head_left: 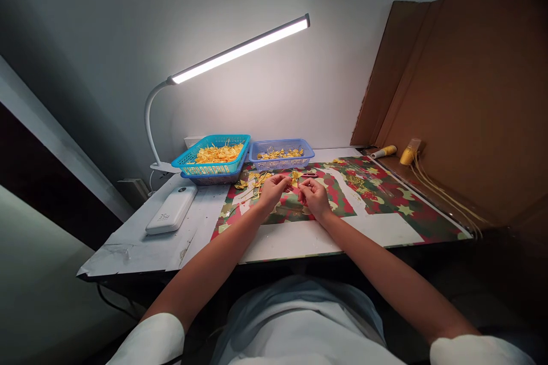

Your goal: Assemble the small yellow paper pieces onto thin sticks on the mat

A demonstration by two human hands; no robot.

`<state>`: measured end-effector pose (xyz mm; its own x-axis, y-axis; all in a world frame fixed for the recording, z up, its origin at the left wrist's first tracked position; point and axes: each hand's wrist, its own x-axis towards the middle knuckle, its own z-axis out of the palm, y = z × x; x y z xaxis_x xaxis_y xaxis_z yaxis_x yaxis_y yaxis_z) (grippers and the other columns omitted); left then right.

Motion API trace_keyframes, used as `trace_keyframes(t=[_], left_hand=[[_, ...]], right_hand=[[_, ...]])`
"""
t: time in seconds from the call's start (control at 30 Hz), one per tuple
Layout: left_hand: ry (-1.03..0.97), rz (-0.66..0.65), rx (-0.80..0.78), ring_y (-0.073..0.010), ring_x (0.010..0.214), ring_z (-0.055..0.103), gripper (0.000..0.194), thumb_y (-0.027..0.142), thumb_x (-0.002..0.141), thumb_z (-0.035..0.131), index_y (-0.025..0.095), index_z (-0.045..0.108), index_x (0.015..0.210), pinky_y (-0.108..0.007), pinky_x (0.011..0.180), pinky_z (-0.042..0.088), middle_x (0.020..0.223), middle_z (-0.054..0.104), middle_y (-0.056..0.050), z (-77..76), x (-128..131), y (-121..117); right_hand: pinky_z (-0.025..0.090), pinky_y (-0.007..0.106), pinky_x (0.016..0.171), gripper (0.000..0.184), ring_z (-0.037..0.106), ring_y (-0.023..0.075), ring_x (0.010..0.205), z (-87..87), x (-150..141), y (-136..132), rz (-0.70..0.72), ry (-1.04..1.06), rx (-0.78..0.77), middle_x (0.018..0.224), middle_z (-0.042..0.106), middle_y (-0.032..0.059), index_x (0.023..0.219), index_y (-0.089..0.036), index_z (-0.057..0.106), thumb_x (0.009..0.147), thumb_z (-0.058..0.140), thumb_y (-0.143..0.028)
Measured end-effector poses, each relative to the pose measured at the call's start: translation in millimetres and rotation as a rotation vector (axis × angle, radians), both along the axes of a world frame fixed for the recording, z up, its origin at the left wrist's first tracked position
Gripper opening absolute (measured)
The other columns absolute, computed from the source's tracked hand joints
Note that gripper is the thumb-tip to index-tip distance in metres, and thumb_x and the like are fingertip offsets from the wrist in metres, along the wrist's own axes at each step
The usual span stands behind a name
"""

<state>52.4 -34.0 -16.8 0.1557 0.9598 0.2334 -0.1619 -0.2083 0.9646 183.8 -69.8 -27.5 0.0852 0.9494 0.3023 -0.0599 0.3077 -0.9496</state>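
My left hand (276, 189) is closed in a pinch on a small shiny gold ribbon piece (295, 177), which shows at its fingertips. Close beside it on the right, my right hand (314, 197) has thumb and fingers pinched together near the same piece; what lies between them is too small to make out. Both hands are just above a camouflage-patterned sheet (291, 214). More gold ribbon pieces (259, 181) lie loose to the left of my left hand. Behind my right hand is a small dark red tool (309, 175).
A turquoise basket (184, 166) of yellow ribbon pieces sits stacked at the back left, beside a blue-violet basket (282, 163) of gold pieces. A lit lamp (240, 51) hangs overhead. A white power bank (171, 211) lies left; cardboard (466, 97) stands right, near a yellow-and-white tube (384, 151).
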Motion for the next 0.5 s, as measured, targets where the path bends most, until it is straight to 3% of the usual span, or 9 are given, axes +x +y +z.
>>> trace_keyframes(t=[0.5], left_hand=[[0.012, 0.007, 0.033, -0.0096, 0.053, 0.055, 0.029, 0.041, 0.064, 0.068, 0.014, 0.058, 0.063, -0.024, 0.057, 0.047, 0.057, 0.058, 0.001, -2.7, -0.1, 1.3]], right_hand=[[0.032, 0.023, 0.042, 0.019, 0.041, 0.0091, 0.039, -0.5, 0.8, -0.8, 0.008, -0.022, 0.02, 0.045, 0.053, -0.0049, 0.065, -0.021, 0.047, 0.073, 0.054, -0.037]])
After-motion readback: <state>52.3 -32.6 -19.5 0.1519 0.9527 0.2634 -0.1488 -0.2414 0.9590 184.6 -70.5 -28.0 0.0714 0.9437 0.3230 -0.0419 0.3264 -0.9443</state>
